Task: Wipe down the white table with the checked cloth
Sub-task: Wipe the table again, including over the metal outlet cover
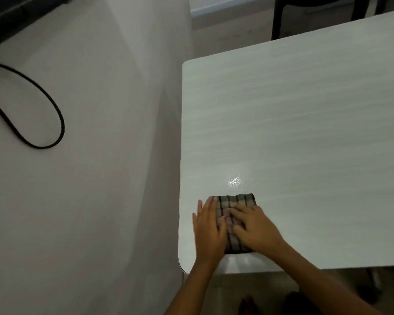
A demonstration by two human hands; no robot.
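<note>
The folded checked cloth [236, 204], beige with dark stripes, lies near the front left corner of the white table [305, 123]. My left hand [208, 230] lies flat with straight fingers on the cloth's left edge and the table beside it. My right hand [254, 228] presses down on the middle of the cloth, its fingers pointing left and slightly bent over the fabric. A small shiny wet-looking patch [234, 181] glints on the table just beyond the cloth.
A black cable [43, 105] loops on the pale floor to the left. A dark chair [316, 17] stands behind the table's far edge. The table's left edge [180, 155] and front edge [305, 268] are near my hands.
</note>
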